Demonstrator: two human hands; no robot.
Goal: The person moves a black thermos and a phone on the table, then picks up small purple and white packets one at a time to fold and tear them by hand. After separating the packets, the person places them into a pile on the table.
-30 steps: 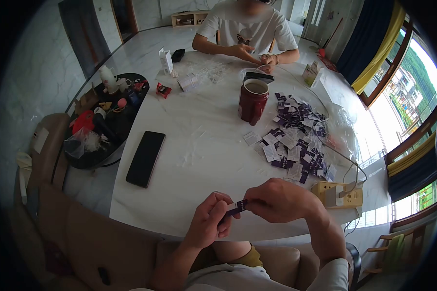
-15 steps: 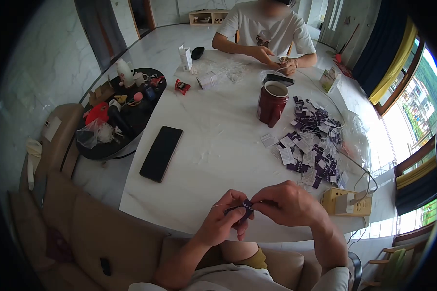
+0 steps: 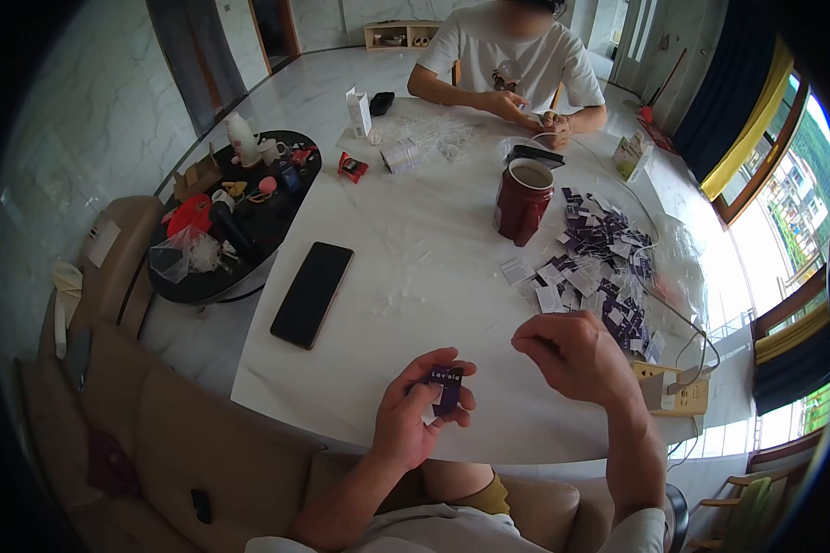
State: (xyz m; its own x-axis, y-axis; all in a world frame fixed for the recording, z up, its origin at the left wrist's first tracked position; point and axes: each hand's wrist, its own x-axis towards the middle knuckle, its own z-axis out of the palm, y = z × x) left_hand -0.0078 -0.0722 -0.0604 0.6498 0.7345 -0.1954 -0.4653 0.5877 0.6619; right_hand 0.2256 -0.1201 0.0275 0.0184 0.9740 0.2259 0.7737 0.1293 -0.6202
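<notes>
My left hand [image 3: 408, 417] is closed around a small purple hang tag [image 3: 446, 391] with white lettering, the thumb pressed on its face. A bit of white shows beneath the thumb. Off to the right, above the table, my right hand [image 3: 572, 358] has its fingers pinched together. Whatever those fingertips hold, if anything, is too small to make out. Just beyond it spreads a heap of purple and white tags [image 3: 609, 240] with thin strings. A dark red mug [image 3: 522, 207] stands left of the heap.
A black phone [image 3: 312, 295] lies on the white table [image 3: 387, 332]. A power strip [image 3: 682, 396] with cables sits at the right edge. Across the table, a person [image 3: 516, 64] works with both hands. A black side table [image 3: 194, 288] at left holds clutter.
My right hand has moved away from the tag, up and to the right. My left hand keeps hold of the tag, its lettered face now turned into view.
</notes>
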